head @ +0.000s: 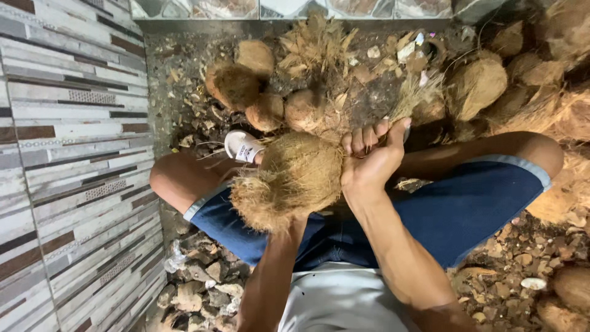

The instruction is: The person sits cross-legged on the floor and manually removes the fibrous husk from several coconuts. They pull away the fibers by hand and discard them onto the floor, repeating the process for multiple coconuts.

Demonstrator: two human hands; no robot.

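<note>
- Dirt floor (pixel 184 74) strewn with husk scraps and chips, filling the top middle of the frame.
- Tiled wall (pixel 74 154) down the whole left side; a second tiled strip (pixel 295 7) along the top edge, meeting it in the upper left corner.
- Heaped against that top edge: several bare coconuts (pixel 264 110) in the upper middle, a larger one (pixel 476 83) upper right, loose husk (pixel 556 37) piled in the far right corner.
- Rubble (pixel 203 289) at lower left, pebbles and shell bits (pixel 516 270) at lower right.
- Seated with knees spread, blue shorts (pixel 467 209) and a white shoe (pixel 243 146) near centre left.
- Fibrous coconut (pixel 289 181) at frame centre, above the lap, between both arms.
- Left hand hidden behind the coconut, forearm rising from below; grip not visible, cannot tell.
- Right hand (pixel 369 160) clenched on a tuft of fibre (pixel 415 95), knuckles touching the coconut's right side.
- Little free room: wall close at left, piles at top and right; open floor only in the narrow band between shoe and the coconuts.
</note>
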